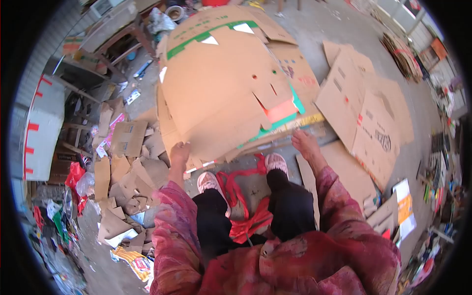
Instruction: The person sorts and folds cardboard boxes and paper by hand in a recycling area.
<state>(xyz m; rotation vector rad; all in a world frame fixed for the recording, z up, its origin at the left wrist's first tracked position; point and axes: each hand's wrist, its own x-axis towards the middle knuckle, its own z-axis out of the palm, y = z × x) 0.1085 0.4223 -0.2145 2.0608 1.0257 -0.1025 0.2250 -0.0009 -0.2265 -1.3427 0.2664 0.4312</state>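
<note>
A large brown cardboard sheet (211, 93) with green printed bands and torn slits lies in front of me, on top of other flattened cardboard. My left hand (180, 153) is closed at its near left corner, with the fingers bent over the edge. Nearer the right side, my right hand (306, 144) is by the yellow-taped front edge (307, 120) of the stack. Its fingers look loosely bent and apart, and I cannot make out anything held in them. Red strap (237, 189) runs along the floor between my two shoes and passes toward the stack.
More flattened cardboard (361, 105) spreads to the right. Torn cardboard scraps (140, 179) are heaped at the left. A wooden stand (123, 46) and a white panel (45, 130) with red marks are further left. A bundle of folded cardboard (402, 56) stands at the far right.
</note>
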